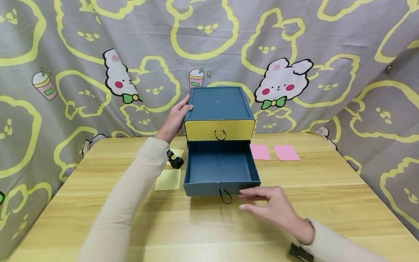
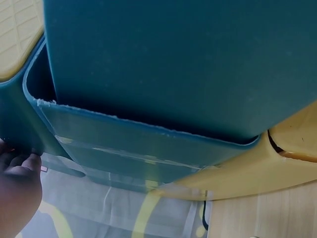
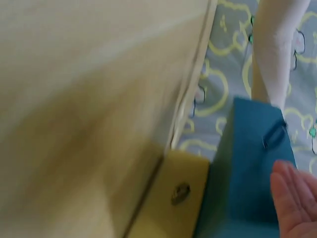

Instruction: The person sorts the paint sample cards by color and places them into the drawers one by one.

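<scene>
Right wrist view showed a lower drawer in yellow under the blue drawer; head view hid it. Blue drawer sat pulled out of cabinet on worktop. Left arm reached forward, left grip unclenched against cabinet's left side. Right grip: fingers straight, narrow thumb gap, by front's right end; contact unclear.

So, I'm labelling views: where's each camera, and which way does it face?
Head: on head, facing forward, down at drawer box; left hand, right hand, sleeves show.
Left wrist: on that wrist, facing the box's side; left hand shows.
Right wrist: on that wrist, facing drawer fronts; right hand, left sleeve show.
Wrist views share the blue drawer.
</scene>
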A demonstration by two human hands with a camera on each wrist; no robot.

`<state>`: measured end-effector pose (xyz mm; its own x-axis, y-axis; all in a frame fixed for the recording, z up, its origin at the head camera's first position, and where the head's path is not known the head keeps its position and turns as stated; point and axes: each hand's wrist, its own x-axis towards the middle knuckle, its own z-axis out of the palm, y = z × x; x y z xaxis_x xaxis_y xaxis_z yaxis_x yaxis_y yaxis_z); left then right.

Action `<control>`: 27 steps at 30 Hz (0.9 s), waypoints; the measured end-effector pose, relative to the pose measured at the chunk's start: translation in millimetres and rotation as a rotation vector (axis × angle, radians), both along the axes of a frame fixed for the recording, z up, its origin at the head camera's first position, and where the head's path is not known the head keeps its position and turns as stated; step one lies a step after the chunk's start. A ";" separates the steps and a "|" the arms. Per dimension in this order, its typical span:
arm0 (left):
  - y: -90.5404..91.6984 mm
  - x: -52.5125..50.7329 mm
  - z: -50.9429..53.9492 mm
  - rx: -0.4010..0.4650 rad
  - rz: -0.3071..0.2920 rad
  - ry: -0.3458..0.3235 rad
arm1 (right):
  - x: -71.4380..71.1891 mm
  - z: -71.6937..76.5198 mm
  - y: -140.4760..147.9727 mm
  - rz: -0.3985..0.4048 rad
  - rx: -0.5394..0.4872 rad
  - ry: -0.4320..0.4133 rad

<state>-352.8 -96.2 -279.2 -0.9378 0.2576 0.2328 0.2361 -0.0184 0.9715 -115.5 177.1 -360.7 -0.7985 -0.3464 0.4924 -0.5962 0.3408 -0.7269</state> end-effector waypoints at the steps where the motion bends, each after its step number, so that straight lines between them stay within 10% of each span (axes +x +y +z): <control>1: 0.3 0.2 0.0 0.004 0.001 0.001 | 0.8 3.2 6.8 0.004 -0.002 0.007; 11: -0.3 0.5 -0.1 0.001 0.000 0.000 | -15.7 24.5 77.0 -0.029 0.045 0.077; 27: -2.0 2.9 4.1 0.014 -0.038 -0.022 | -118.2 -17.5 170.5 -0.171 0.289 -0.226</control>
